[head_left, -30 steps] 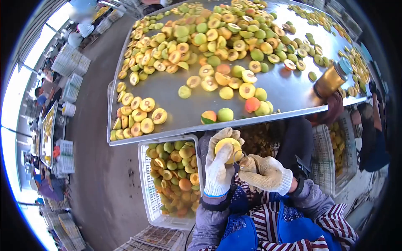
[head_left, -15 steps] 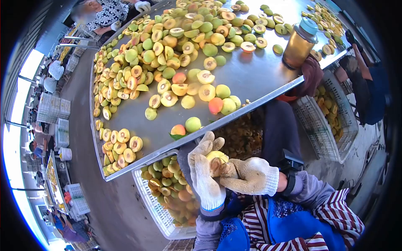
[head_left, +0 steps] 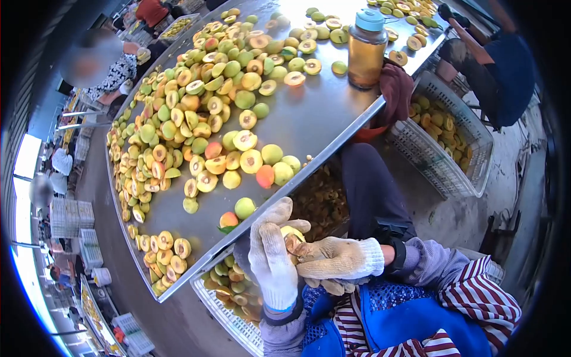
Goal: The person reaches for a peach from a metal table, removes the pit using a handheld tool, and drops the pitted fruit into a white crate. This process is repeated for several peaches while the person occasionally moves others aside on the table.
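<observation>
My left hand (head_left: 273, 256), in a stained white work glove, is closed around a yellow-green peach half (head_left: 291, 233), its fingers pointing up. Against the brownish side of that fruit press the bent fingers of my right hand (head_left: 342, 259), gloved too. Anything small inside the right fingers is hidden. Both hands are just off the near edge of a metal table (head_left: 303, 119). On it lie a heap of cut peaches (head_left: 196, 107), a smaller group of halves (head_left: 163, 257), and a green peach (head_left: 244, 207) beside a reddish one (head_left: 228, 220) close to my left hand.
Below the table edge stands a white crate (head_left: 238, 324) of peaches. Another crate (head_left: 440, 172) of halves sits at right, near a person in dark clothes (head_left: 505, 77). A bottle (head_left: 367, 50) stands by a maroon cloth (head_left: 395, 89). Another person (head_left: 113, 77) sits across the table.
The camera view has shifted, so the table and bottle appear further left. Both hands stay together at the peach half, with the right fingers still pressed against it.
</observation>
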`<state>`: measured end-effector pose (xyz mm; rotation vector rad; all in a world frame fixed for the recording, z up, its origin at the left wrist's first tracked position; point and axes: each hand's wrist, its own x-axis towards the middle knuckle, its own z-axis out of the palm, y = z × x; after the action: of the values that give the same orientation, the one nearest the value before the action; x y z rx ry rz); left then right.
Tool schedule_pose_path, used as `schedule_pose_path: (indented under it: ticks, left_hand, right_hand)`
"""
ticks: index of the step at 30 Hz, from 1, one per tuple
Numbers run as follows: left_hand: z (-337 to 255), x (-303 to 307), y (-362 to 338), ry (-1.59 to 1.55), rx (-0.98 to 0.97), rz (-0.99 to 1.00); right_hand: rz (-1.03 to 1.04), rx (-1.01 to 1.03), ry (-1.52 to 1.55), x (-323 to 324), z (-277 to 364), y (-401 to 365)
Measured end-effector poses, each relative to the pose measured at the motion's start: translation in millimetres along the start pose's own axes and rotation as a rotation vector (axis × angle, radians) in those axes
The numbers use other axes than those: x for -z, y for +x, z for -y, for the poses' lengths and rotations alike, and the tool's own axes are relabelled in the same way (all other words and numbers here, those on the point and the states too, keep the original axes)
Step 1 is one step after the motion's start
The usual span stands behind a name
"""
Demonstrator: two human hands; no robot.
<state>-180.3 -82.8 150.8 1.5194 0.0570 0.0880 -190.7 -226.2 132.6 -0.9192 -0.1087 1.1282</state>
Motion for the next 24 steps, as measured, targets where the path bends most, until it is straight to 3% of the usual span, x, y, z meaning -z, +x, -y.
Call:
schedule_pose_path:
  ticks: [3,7,8,10,12,13,14,18,22,23,24]
  left_hand:
    - [7.9,-8.7,0.9,0.249,-0.325,0.006]
    - [-12.1,-6.1,5.4,0.257,0.038,0.182]
    - [-21.0,-7.2,7.0,0.288,0.075,0.243]
    - [-17.6,-8.9,3.1,0.45,-0.186,0.194]
    - [-31.2,-32.5,-15.2,0.3,-0.185,0.095]
    - [-26.6,-41.1,-20.3,0.327,-0.282,0.062]
    - [-22.7,-46.7,-24.6,0.356,-0.38,0.016]
    - [-15.9,-48.3,-26.1,0.444,-0.395,0.121]
    - [-27.7,-45.8,-12.6,0.521,-0.206,0.232]
    - [-23.1,-46.1,-11.8,0.507,-0.236,0.212]
    - [-6.9,-46.0,-5.1,0.445,-0.393,0.174]
  right_hand:
    - [0.068,-0.044,0.047,12.2,-12.4,-1.8]
    - [0.204,0.023,0.28,16.3,-9.7,-10.8]
    - [-0.004,-0.066,0.233,-3.6,8.9,-21.9]
    - [0.19,0.057,0.244,10.5,-8.9,-12.1]
    - [0.232,0.243,0.29,14.4,-25.6,5.7]
    - [0.254,0.199,0.161,16.7,-19.0,-1.0]
    - [0.228,0.257,0.251,13.7,-19.0,-7.3]
    - [0.271,0.222,0.383,29.1,-41.3,-3.0]
    - [0.375,0.151,0.413,36.0,-43.6,-4.9]
    - [0.281,0.096,0.336,33.1,-28.3,-14.2]
    - [0.275,0.197,0.341,26.8,-24.2,-24.2]
